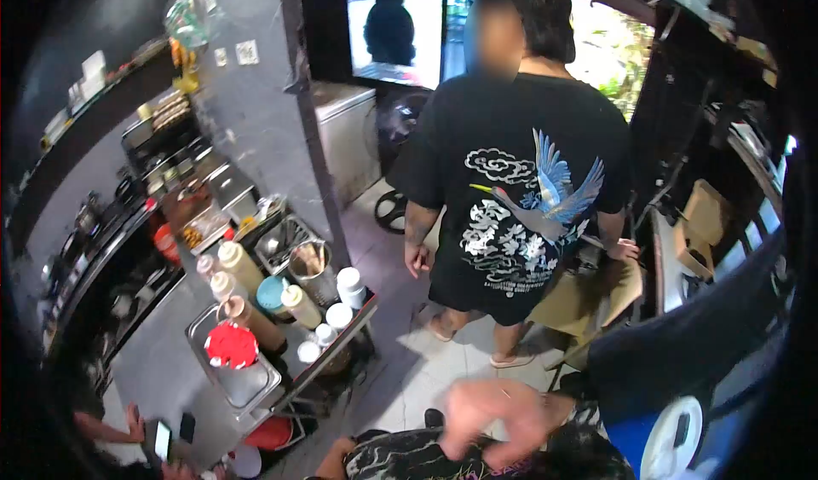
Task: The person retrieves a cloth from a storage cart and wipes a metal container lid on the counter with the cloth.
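Note:
My right hand (498, 416) is at the bottom centre, raised in front of a black patterned shirt (400, 456). Motion blurs its fingers, so their pose and anything in them cannot be made out. Bare skin of an arm shows at the shirt's left side, but my left hand is not visible. Ahead, a person in a black shirt with a bird print (528, 190) stands with their back to me, one hand on an open cardboard box (596, 297).
A metal counter (162, 344) at left bears sauce bottles (240, 267), white-lidded containers and a steel tray (256, 388) with something red. At its lower left corner, another person's hands are near a lit phone (162, 440). A white oval lid (673, 442) is at lower right.

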{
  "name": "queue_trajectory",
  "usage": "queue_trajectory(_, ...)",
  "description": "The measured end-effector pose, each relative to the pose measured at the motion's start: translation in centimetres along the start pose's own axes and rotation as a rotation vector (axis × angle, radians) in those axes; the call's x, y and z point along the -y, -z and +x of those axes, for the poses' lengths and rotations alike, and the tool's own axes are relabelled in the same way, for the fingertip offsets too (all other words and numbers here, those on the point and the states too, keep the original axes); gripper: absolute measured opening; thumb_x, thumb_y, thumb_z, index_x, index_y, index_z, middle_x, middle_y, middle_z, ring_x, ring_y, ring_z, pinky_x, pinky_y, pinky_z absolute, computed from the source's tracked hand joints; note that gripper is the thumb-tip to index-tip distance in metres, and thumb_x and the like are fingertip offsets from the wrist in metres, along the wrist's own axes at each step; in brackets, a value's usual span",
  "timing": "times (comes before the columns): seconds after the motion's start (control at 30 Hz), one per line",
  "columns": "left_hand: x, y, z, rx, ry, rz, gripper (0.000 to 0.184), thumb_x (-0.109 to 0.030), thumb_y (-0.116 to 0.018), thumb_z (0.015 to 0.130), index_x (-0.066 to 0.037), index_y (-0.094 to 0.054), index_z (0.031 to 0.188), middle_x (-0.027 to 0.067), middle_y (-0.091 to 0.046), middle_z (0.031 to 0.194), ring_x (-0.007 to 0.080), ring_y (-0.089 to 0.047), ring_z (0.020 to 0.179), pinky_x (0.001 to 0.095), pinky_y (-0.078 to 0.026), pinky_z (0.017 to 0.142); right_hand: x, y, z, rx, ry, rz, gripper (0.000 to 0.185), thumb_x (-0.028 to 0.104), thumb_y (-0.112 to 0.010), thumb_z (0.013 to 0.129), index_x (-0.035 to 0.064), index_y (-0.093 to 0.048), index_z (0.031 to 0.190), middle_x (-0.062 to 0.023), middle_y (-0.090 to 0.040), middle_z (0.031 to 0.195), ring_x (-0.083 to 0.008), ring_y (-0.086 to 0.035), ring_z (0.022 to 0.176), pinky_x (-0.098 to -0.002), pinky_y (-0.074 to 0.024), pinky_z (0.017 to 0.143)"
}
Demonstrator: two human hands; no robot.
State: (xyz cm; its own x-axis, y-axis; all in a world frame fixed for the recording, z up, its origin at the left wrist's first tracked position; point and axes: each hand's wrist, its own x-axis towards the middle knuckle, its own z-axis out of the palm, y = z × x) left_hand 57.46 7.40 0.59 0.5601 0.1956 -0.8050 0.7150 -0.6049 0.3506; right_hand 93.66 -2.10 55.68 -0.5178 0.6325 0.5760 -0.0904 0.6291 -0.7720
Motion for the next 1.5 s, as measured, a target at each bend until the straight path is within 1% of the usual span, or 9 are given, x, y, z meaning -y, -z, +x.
queue_trajectory(0.1, -3.2, 1.7, 1.0, -0.104, 0.141, -0.031, 0.038, -0.034, -0.054, 0.078, -0.007, -0.062, 0.104, 0.0174, -0.062, 0.103, 0.0356, -0.059, 0.095, 0.0423, -0.048, 0.080, 2.1, 2.1, 2.7, 0.282, 0.533, 0.328, 0.046, 0.028, -0.066, 0.081, 0.0056, -0.053, 0.119, -0.0161, -0.059, 0.090, -0.0227, -0.058, 0.076, -0.0311, -0.0455, 0.058)
queue_trajectory(0.27, -8.4, 2.7, -0.8, -0.402, 0.411, -0.560, 0.040, -0.037, -0.055, 0.079, -0.007, -0.062, 0.104, 0.0177, -0.061, 0.106, 0.0337, -0.059, 0.098, 0.0392, -0.046, 0.085, 3.2, 3.8, 1.4, 0.364, 0.614, 0.416, 0.030, 0.035, -0.060, 0.085, 0.0273, -0.062, 0.114, -0.0044, -0.055, 0.070, -0.0177, -0.044, 0.052, -0.0277, -0.0288, 0.045)
queue_trajectory(0.53, -10.7, 2.3, -2.9, -0.624, 0.496, -1.052, 0.041, -0.042, -0.063, 0.075, -0.008, -0.065, 0.096, 0.0122, -0.066, 0.094, 0.0294, -0.061, 0.091, 0.0352, -0.046, 0.080, 3.2, 5.2, -2.2, 0.230, 0.633, 0.424, 0.026, 0.025, -0.047, 0.093, 0.0212, -0.062, 0.113, -0.0061, -0.054, 0.069, -0.0173, -0.045, 0.053, -0.0287, -0.0297, 0.046)
queue_trajectory(0.9, -12.4, 4.4, -0.2, -0.713, 0.461, -0.784, 0.042, -0.044, -0.063, 0.074, -0.008, -0.065, 0.095, 0.0136, -0.065, 0.092, 0.0295, -0.062, 0.090, 0.0368, -0.046, 0.079, 5.4, 4.9, -5.4, 0.026, 0.630, 0.450, 0.025, 0.019, -0.060, 0.085, 0.0157, -0.062, 0.110, -0.0061, -0.054, 0.067, -0.0168, -0.046, 0.052, -0.0262, -0.0302, 0.047)
queue_trajectory(1.1, -12.4, 4.5, 0.3, -0.619, 0.437, -0.748, 0.044, -0.047, -0.058, 0.076, -0.009, -0.064, 0.099, 0.0132, -0.065, 0.097, 0.0306, -0.059, 0.097, 0.0378, -0.045, 0.082, 4.7, 4.2, -3.7, 0.268, 0.711, 0.474, 0.026, 0.027, -0.065, 0.082, 0.0099, -0.062, 0.102, -0.0080, -0.056, 0.069, -0.0194, -0.047, 0.051, -0.0289, -0.0344, 0.048)
queue_trajectory(1.17, -12.5, 4.1, 0.0, -0.604, 0.459, -0.734, 0.047, -0.047, -0.057, 0.076, -0.008, -0.063, 0.100, 0.0180, -0.063, 0.099, 0.0320, -0.058, 0.099, 0.0400, -0.044, 0.085, 3.7, 3.3, -2.9, 0.650, 0.231, 0.692, 0.038, 0.035, -0.067, 0.079, 0.0022, -0.061, 0.097, -0.0116, -0.057, 0.074, -0.0253, -0.051, 0.057, -0.0335, -0.0397, 0.053)
queue_trajectory(1.23, -12.6, 4.7, -0.9, -0.525, 0.338, -0.705, 0.048, -0.046, -0.056, 0.076, -0.008, -0.062, 0.104, 0.0197, -0.061, 0.104, 0.0335, -0.057, 0.102, 0.0420, -0.043, 0.087, 1.5, 0.0, -1.7, 0.658, 0.410, 0.895, 0.048, 0.043, -0.069, 0.075, -0.0022, -0.060, 0.088, -0.0144, -0.058, 0.076, -0.0304, -0.054, 0.066, -0.0364, -0.0425, 0.059)
queue_trajectory(1.27, -12.4, 4.0, -0.4, -0.530, 0.364, -0.709, 0.047, -0.043, -0.056, 0.076, -0.009, -0.061, 0.108, 0.0190, -0.061, 0.106, 0.0339, -0.057, 0.102, 0.0430, -0.044, 0.086, 1.7, -0.3, -0.3, 0.842, 0.149, 1.030, 0.042, 0.043, -0.063, 0.080, 0.0003, -0.060, 0.080, -0.0159, -0.058, 0.078, -0.0322, -0.055, 0.071, -0.0366, -0.0432, 0.062)
queue_trajectory(1.5, -15.1, -1.1, -3.0, -0.792, 0.543, -0.919, 0.034, -0.033, -0.056, 0.073, -0.009, -0.063, 0.096, 0.0163, -0.062, 0.102, 0.0331, -0.058, 0.096, 0.0435, -0.046, 0.081, 0.8, -6.3, 6.8, 0.935, 0.452, 1.347, 0.032, 0.027, -0.049, 0.089, 0.0028, -0.056, 0.070, -0.0134, -0.054, 0.069, -0.0328, -0.049, 0.057, -0.0416, -0.0390, 0.055)
